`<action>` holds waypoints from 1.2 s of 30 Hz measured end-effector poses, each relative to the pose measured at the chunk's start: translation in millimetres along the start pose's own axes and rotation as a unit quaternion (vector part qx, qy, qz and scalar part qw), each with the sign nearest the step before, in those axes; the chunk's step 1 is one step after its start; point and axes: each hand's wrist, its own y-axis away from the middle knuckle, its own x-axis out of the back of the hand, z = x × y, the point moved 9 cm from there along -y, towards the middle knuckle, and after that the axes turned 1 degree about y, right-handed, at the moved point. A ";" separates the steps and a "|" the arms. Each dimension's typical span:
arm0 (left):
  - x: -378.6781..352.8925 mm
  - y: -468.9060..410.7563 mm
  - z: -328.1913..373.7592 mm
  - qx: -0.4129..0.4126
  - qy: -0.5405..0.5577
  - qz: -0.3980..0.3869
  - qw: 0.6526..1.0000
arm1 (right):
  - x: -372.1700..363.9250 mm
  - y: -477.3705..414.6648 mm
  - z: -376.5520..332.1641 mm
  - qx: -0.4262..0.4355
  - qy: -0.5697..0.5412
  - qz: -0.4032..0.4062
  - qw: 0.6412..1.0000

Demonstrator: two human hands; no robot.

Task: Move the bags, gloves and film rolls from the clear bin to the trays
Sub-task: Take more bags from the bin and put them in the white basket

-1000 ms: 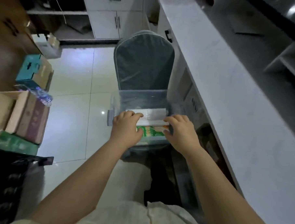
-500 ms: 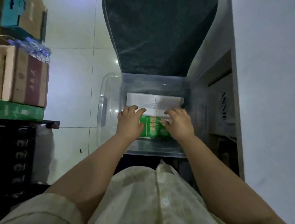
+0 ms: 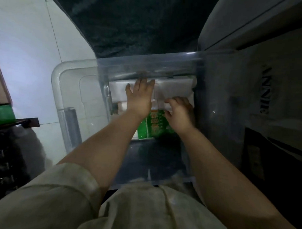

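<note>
Both hands reach deep into the clear bin (image 3: 149, 65) at the centre of the frame.

The left hand (image 3: 138, 98) lies flat and spread on the white pack (image 3: 175, 88), probably to steady it; the right hand (image 3: 179, 112) curls narrowly over that pack's near edge, just above the green bag (image 3: 155, 126). Whether it already pinches anything cannot be told. No tray is visible.
</note>
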 end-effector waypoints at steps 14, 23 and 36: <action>-24.7 47.7 16.2 -0.052 0.144 -0.047 0.987 | 48.5 16.9 8.9 0.015 -0.057 0.088 0.994; -31.1 -4.4 -6.4 -0.037 0.070 0.000 0.997 | 12.4 -7.4 16.1 -0.001 0.018 0.008 1.000; -63.2 5.3 -4.1 -0.041 0.068 -0.034 0.996 | -1.8 2.1 22.8 0.000 -0.014 0.037 0.999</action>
